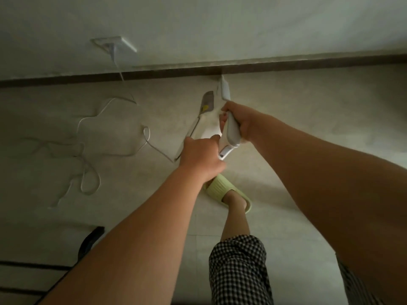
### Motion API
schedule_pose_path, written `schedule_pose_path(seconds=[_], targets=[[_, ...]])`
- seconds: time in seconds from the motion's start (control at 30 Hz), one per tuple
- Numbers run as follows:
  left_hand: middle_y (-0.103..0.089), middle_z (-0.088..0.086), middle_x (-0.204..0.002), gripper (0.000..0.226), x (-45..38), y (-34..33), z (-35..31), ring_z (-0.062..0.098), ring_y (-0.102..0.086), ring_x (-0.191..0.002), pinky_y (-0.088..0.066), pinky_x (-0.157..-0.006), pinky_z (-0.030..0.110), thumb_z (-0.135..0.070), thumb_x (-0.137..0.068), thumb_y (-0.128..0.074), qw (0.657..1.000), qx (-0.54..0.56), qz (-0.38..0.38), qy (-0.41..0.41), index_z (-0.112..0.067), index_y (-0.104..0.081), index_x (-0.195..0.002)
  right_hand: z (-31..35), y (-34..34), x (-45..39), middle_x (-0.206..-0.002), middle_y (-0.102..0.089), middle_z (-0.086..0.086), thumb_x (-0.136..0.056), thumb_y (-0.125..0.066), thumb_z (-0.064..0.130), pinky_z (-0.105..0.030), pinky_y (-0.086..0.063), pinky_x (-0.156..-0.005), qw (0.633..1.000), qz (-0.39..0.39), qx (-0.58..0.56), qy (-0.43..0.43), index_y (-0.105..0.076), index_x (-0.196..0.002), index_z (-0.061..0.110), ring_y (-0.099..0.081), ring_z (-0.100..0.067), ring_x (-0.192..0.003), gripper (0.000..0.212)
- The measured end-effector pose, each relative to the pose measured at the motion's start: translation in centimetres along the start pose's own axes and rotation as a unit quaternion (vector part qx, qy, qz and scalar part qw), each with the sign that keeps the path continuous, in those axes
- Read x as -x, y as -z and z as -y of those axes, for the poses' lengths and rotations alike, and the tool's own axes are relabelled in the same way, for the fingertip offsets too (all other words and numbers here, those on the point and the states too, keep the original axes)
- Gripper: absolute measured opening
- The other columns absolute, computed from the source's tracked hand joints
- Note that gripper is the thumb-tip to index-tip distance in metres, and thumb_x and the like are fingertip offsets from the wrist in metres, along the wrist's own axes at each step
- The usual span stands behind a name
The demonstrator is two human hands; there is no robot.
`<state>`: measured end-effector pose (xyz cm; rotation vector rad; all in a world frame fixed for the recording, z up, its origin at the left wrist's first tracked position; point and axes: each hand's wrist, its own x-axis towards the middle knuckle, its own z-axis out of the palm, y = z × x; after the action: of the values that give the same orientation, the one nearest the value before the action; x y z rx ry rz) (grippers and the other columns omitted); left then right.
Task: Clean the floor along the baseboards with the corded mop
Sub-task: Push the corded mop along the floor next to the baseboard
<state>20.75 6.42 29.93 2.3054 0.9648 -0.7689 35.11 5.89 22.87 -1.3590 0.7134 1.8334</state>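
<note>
Right fingers [223,119] curl round the upper grip of a white plastic corded mop [231,130], the right hand [244,123] clenched on it; the left hand [201,156] grasps the same white body lower down, nearer the person. From both grips the mop's long axis runs up and away toward the wall — its pale far end [224,89] lies just beside the dark brown baseboard strip [308,63], and whether it touches is unclear. A grey-and-white part with a yellow mark [207,104] lies left of the handle on the pale tiled floor [308,119]. The thin white power cord [88,133] loops loosely across the floor to the left, rising to a white wall socket [113,45] — judged the likeliest snag if the sweep goes leftward. A pale green slipper [226,190] stands below the hands. No containers show.
</note>
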Motion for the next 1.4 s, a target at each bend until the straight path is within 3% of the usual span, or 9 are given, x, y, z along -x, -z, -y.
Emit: schedule_pose_path(seconds=[0.23,0.33,0.47,0.57,0.77,1.1,1.2,1.4], targets=[[-0.054,-0.008,-0.073,0.022,-3.6,-1.2,-15.3,0.016,-0.041,-0.057,-0.036,-0.086,0.037,-0.037,-0.084,-0.055,0.992,-0.097,0.025,-0.072,-0.026,-0.038,-0.093,3.4,16.4,6.1,-0.048,-0.05,0.004,-0.088,-0.055,0.019,-0.015,-0.044,-0.046,0.992,-0.002,-0.122,0.02,-0.048,-0.058,0.016,-0.046,-0.009,-0.04,0.031],[-0.05,-0.008,-0.068,0.021,-5.5,-2.6,-23.5,0.017,-0.041,-0.057,-0.035,-0.083,0.037,-0.034,-0.082,-0.054,0.988,-0.117,0.043,-0.089,-0.025,-0.042,-0.096,5.4,24.5,9.0,-0.046,-0.048,0.004,-0.088,-0.053,0.018,-0.013,-0.043,-0.043,0.988,-0.019,-0.151,0.029,-0.045,-0.057,0.016,-0.044,-0.008,-0.039,0.032],[-0.06,-0.004,-0.078,0.022,-8.6,-5.0,-36.9,0.024,-0.052,-0.069,-0.037,-0.086,0.036,-0.03,-0.081,-0.055,0.986,-0.098,0.053,-0.128,-0.025,-0.041,-0.096,9.1,37.5,13.0,-0.046,-0.047,0.003,-0.089,-0.053,0.018,-0.012,-0.042,-0.041,0.982,-0.059,-0.171,0.056,-0.044,-0.057,0.016,-0.044,-0.009,-0.036,0.033],[-0.049,-0.007,-0.067,0.022,-10.8,-6.7,-45.9,0.024,-0.061,-0.076,-0.036,-0.086,0.037,-0.03,-0.081,-0.055,0.982,-0.092,0.056,-0.153,-0.025,-0.04,-0.097,11.8,46.2,15.6,-0.044,-0.047,0.003,-0.089,-0.052,0.019,-0.012,-0.042,-0.04,0.975,-0.077,-0.195,0.076,-0.043,-0.057,0.017,-0.045,-0.008,-0.034,0.033],[-0.045,-0.009,-0.066,0.023,-15.1,-8.7,-57.5,0.02,-0.046,-0.064,-0.035,-0.094,0.044,-0.023,-0.084,-0.055,0.977,-0.093,0.058,-0.186,-0.024,-0.036,-0.097,15.8,58.4,18.0,-0.05,-0.049,0.003,-0.088,-0.055,0.018,-0.013,-0.044,-0.043,0.962,-0.12,-0.214,0.117,-0.046,-0.061,0.015,-0.046,-0.009,-0.039,0.029],[-0.042,-0.006,-0.071,0.027,-23.1,-10.1,-64.6,0.019,-0.048,-0.074,-0.036,-0.094,0.045,-0.023,-0.089,-0.057,0.981,-0.058,0.025,-0.184,-0.024,-0.037,-0.108,23.1,65.6,17.0,-0.052,-0.054,0.002,-0.088,-0.062,0.018,-0.02,-0.05,-0.052,0.946,-0.176,-0.203,0.184,-0.051,-0.074,0.014,-0.051,-0.008,-0.042,0.017],[-0.041,-0.006,-0.071,0.032,-23.7,-10.0,-63.6,0.019,-0.047,-0.075,-0.035,-0.092,0.044,-0.023,-0.088,-0.057,0.982,-0.056,0.021,-0.177,-0.023,-0.042,-0.117,23.2,64.6,16.5,-0.053,-0.054,0.001,-0.087,-0.062,0.019,-0.021,-0.05,-0.051,0.95,-0.181,-0.186,0.176,-0.053,-0.08,0.013,-0.051,-0.008,-0.042,0.012],[-0.05,-0.005,-0.078,0.028,-19.5,-9.8,-56.9,0.021,-0.052,-0.077,-0.036,-0.086,0.04,-0.025,-0.087,-0.058,0.993,-0.04,0.045,-0.104,-0.023,-0.043,-0.111,19.9,57.3,15.1,-0.056,-0.057,0.0,-0.089,-0.062,0.022,-0.021,-0.051,-0.053,0.971,-0.143,-0.14,0.135,-0.056,-0.088,0.011,-0.053,-0.009,-0.049,0.013]])
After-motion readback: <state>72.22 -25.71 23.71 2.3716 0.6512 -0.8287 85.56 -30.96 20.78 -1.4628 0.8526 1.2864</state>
